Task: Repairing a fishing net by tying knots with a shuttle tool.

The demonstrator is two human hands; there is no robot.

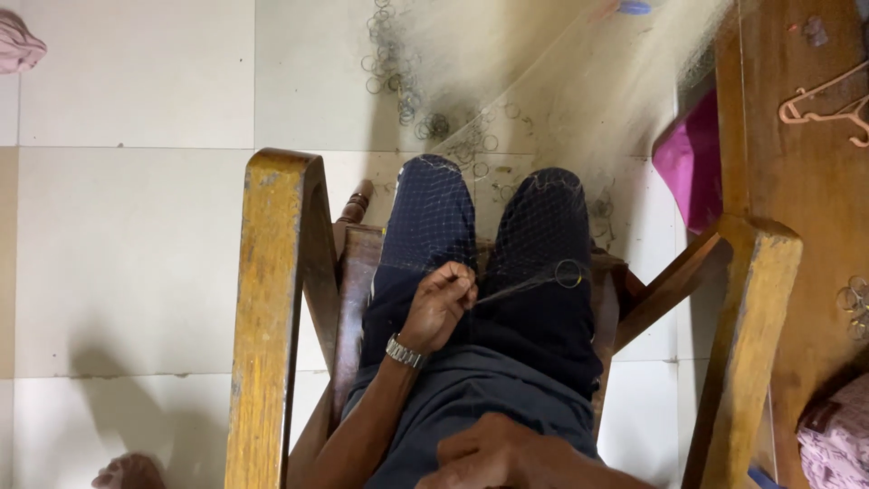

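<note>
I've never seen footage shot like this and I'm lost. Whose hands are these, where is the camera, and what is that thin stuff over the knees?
The camera sits on a person's head and looks down at their own lap. They sit in a wooden chair on a pale tiled floor. The left hand, with a wristwatch, pinches a strand of fine fishing net that lies over both knees and stretches away across the floor. A small metal ring hangs on that strand; more rings are scattered along the net. The right hand rests low near the belly, loosely closed; what it holds, if anything, can't be seen.
</note>
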